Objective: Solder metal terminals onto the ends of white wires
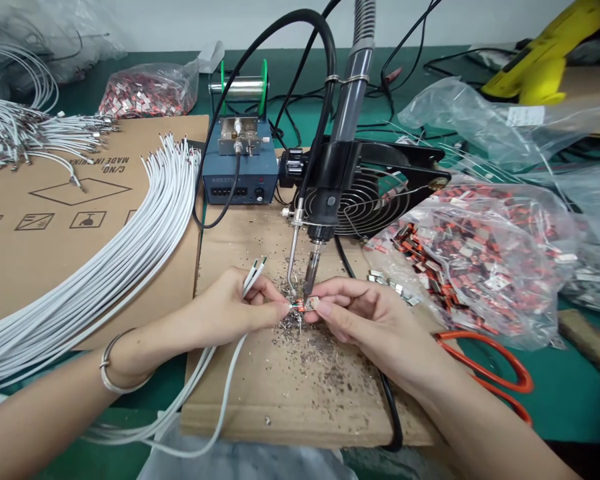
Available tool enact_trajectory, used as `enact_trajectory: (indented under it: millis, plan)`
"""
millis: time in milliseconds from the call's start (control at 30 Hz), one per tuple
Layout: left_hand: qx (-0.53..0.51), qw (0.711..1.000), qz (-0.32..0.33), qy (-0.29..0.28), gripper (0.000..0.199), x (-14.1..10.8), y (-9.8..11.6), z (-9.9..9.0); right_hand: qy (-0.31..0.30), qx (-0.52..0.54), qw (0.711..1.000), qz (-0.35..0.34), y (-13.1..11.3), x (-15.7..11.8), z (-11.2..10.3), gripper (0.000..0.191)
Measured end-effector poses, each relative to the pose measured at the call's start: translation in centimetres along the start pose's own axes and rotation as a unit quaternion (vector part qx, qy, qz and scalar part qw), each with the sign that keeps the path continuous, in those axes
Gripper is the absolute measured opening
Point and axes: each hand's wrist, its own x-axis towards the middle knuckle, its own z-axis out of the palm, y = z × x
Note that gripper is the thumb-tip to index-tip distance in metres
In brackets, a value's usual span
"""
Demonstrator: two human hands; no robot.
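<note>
A tiny red-and-silver metal terminal sits at the centre of the view, held in the air above a thick brown board, its long axis running roughly side to side, from 9 to 3 o'clock. The right hand is the nearer, its thumb and forefinger closed in a narrow pinch on the 3 o'clock end. The left hand comes in from 9 o'clock, its fingertips at the terminal's other end, curled narrowly around a white twin-core cable. The cable's split ends point toward 1 o'clock, and its length trails toward 7 o'clock. Fingers hide whether cable and terminal join. At 12 o'clock, just above the terminal, hangs the tip of a soldering iron, with a bent metal rod beside it at 11; whether either touches cannot be told. Dark solder specks litter the board. Farther out lie loose terminals at 2 o'clock, a bulging plastic bag of terminals at 3, orange-handled scissors at 4, and a bundle of white cables at 9
</note>
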Motion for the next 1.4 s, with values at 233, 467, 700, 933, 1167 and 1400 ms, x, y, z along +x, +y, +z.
enact_trajectory:
  millis: [233, 467, 700, 933, 1167, 1400]
  plan:
    - [-0.003, 1.000, 0.004, -0.001, 0.026, -0.2, 0.5, 0.1, -0.011, 0.017, 1.000, 0.011, -0.2, -0.1, 0.0, 0.014]
    - [0.004, 1.000, -0.002, -0.001, 0.027, -0.3, 0.5, 0.2, -0.006, 0.018, 1.000, 0.019, -0.5, -0.1, 0.1, 0.019]
    - [0.007, 1.000, -0.009, -0.009, 0.028, 0.1, 0.1, 0.1, 0.009, -0.023, 1.000, 0.014, -0.4, 0.0, 0.2, 0.028]
    - [0.011, 0.999, -0.026, -0.020, 0.022, -1.1, 0.6, 0.6, -0.028, -0.071, 0.997, 0.010, -1.0, -0.6, 0.3, 0.021]
    - [-0.101, 0.992, -0.040, -0.067, 0.025, -4.7, -0.1, 3.9, -0.023, -0.173, 0.985, -0.015, -0.6, -5.8, 1.0, 0.019]
    - [-0.168, 0.986, 0.006, -0.017, 0.045, -7.0, -1.9, 5.9, 0.014, -0.350, 0.935, -0.052, 2.0, -12.0, -2.1, 0.022]
